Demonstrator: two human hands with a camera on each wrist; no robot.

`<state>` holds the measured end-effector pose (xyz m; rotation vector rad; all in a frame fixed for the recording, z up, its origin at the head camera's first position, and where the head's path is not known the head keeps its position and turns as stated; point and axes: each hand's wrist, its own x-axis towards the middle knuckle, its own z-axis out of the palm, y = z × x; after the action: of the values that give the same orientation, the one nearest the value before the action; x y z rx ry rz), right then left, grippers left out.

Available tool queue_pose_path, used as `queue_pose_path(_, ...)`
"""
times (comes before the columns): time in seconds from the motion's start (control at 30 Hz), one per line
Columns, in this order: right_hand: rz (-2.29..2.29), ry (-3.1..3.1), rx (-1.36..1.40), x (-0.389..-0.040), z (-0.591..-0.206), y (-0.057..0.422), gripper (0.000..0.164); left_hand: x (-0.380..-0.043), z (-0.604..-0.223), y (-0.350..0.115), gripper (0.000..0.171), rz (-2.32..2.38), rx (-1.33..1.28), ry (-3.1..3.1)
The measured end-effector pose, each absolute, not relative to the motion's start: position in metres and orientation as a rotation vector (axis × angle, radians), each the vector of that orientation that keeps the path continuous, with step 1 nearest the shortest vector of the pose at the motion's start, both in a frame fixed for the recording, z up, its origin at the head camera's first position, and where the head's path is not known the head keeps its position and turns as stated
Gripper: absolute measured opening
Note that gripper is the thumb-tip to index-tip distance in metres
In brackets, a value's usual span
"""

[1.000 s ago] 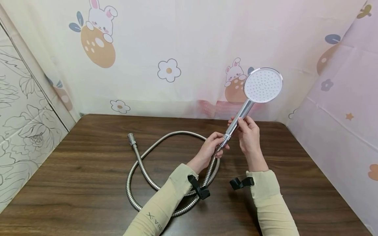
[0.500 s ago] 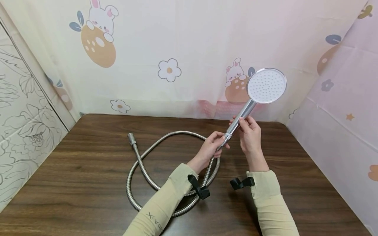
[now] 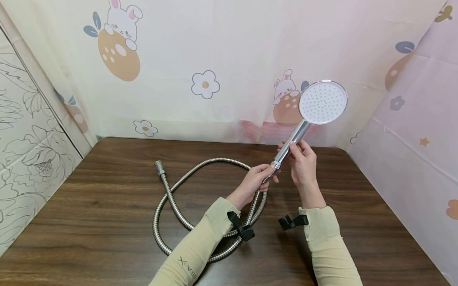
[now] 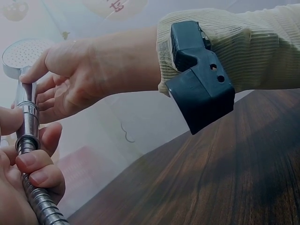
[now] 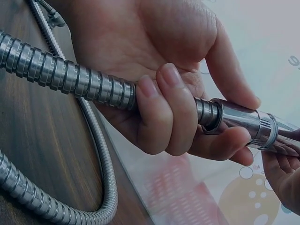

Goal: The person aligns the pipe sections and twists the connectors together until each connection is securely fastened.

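Note:
A chrome hand shower (image 3: pixel 323 102) with a round white spray face tilts up to the right above the table. My right hand (image 3: pixel 303 163) grips its handle (image 3: pixel 299 131), thumb along the near side. Just below, my left hand (image 3: pixel 253 180) holds the hose's metal connector (image 5: pixel 239 117) at the handle's base. In the right wrist view two left fingers curl round the ribbed steel hose (image 5: pixel 70 77), while thumb and forefinger pinch the connector. The connector meets the handle end at a ridged collar (image 4: pixel 29 108).
The rest of the hose (image 3: pixel 156 222) lies looped on the dark wooden table (image 3: pixel 89 218), its free end fitting (image 3: pixel 160 168) at the left. Behind stands a curtain (image 3: pixel 243 47) printed with rabbits and flowers. Black wrist straps (image 3: pixel 292 222) hang near both sleeves.
The shower head has shifted slightly to the right, its spray face turned a little. The left fingers have shifted slightly at the connector. The hose on the table stays as it was.

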<state>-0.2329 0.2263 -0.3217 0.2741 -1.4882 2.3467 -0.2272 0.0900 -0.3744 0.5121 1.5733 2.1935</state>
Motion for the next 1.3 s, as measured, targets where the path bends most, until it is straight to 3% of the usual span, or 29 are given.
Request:
queue_pose_path(0.17, 2.333, -1.488, 0.263, -0.2324, -0.3220, 0.2255, 0.017, -0.2264, -0.3751, 0.0903, 0.036, 2.210, 0.478, 1.543)
queue_pose_path(0.3, 2.321, -1.481, 0.253, -0.2325, -0.3219, 0.2250, 0.022, -0.2272, -0.3749, 0.0904, 0.024, 2.216, 0.476, 1.525)
queue_pose_path(0.5, 2.314, -1.464, 0.229, -0.2333, -0.3216, 0.2245, 0.015, -0.2261, -0.3719, 0.0891, 0.010, 2.229, 0.498, 1.521)
queue_pose_path(0.83, 2.299, -1.483, 0.262, -0.2332, -0.3238, 0.2238, 0.015, -0.2263, -0.3730, 0.0889, 0.011, 2.281, 0.399, 1.452)
queue_pose_path(1.1, 2.295, -1.494, 0.256, -0.2329, -0.3243, 0.2249, 0.023, -0.2268, -0.3744, 0.0885, 0.029, 2.247, 0.430, 1.463)
queue_pose_path(1.3, 2.285, -1.490, 0.273, -0.2334, -0.3233, 0.2249, 0.014, -0.2285, -0.3754, 0.0875, 0.035, 2.223, 0.460, 1.491)
